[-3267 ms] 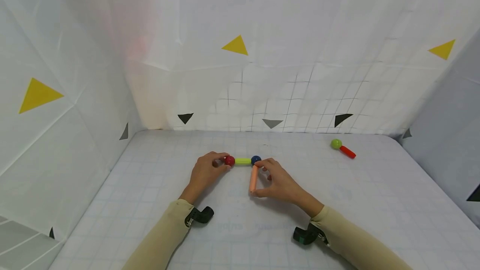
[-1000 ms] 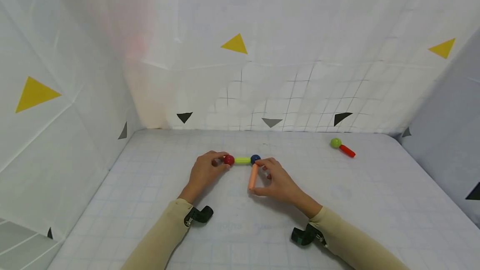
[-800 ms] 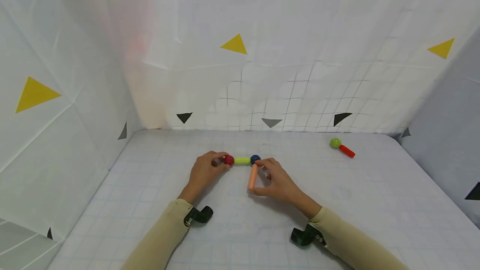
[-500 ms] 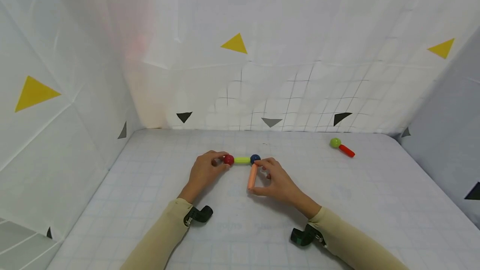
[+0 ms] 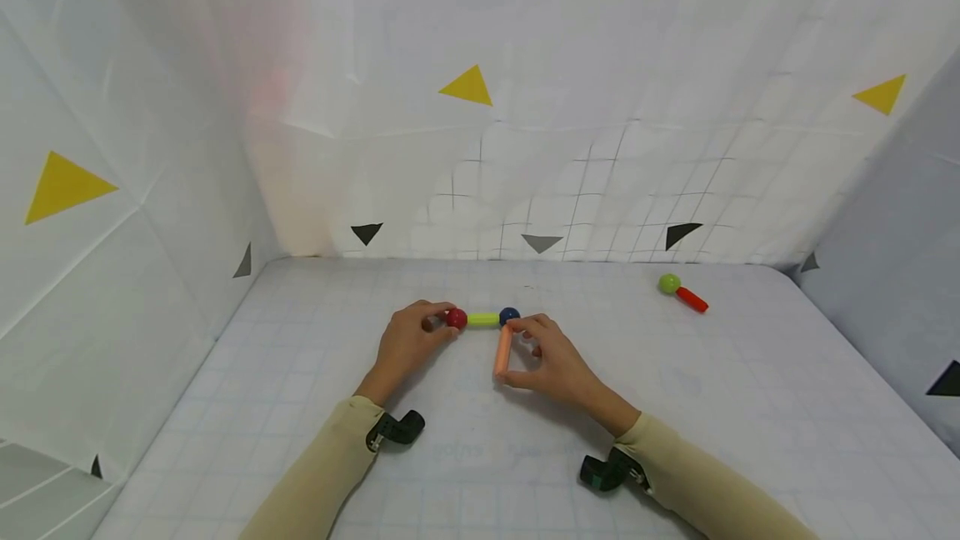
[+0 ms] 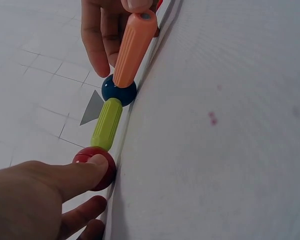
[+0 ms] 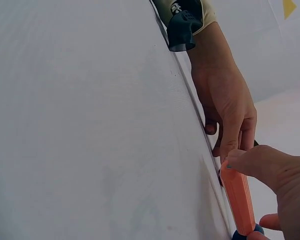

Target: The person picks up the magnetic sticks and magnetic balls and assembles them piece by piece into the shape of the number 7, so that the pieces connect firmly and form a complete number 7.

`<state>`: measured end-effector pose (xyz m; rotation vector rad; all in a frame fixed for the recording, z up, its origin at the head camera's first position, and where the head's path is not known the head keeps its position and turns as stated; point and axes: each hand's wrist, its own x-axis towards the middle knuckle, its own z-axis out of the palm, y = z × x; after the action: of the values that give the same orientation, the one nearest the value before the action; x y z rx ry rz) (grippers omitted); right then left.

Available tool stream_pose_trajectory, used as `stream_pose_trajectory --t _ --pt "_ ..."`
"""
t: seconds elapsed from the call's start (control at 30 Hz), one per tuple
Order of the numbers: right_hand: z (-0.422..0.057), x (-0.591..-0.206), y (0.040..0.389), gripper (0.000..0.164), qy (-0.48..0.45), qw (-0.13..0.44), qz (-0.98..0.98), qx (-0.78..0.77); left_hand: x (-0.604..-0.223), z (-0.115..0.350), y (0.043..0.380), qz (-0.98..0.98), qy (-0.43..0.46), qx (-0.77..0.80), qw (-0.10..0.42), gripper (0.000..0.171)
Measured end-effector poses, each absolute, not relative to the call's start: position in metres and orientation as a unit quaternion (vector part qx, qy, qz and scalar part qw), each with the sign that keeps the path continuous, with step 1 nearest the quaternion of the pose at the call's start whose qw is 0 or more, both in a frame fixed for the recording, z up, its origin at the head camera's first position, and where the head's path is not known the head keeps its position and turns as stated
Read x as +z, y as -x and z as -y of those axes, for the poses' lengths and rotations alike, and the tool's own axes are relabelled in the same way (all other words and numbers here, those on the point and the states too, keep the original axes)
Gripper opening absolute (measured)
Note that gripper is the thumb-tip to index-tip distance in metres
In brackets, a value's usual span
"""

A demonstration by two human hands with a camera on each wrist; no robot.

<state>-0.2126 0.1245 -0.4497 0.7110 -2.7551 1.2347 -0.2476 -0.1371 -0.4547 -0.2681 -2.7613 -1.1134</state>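
In the head view my left hand pinches a red ball between thumb and fingers. A yellow-green toy building rod runs from that ball to a dark blue ball. My right hand holds an orange building rod lengthwise, with the thumb at its near end and a fingertip by the blue ball. The left wrist view shows the orange rod meeting the blue ball, its outer end showing a small metal tip. From the right wrist view, the blue ball is mostly cut off.
Further back on the right of the white gridded table lie a light green ball and a red rod, end to end. White sheets with yellow and dark triangles stand behind and at both sides.
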Motion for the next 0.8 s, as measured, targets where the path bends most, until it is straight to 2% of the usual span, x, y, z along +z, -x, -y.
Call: stream_pose_trajectory --t 0.37,0.8 --pt "-0.1247 -0.4508 0.212 0.067 -0.244 0.028 0.889 0.387 -0.4526 0.136 0.2463 0.923 0.092 -0.368 0.073 0.037" --pt "-0.1258 -0.4541 0.2129 0.052 -0.276 0.036 0.889 0.363 -0.4517 0.1366 0.2456 0.921 0.096 -0.369 0.075 0.037"
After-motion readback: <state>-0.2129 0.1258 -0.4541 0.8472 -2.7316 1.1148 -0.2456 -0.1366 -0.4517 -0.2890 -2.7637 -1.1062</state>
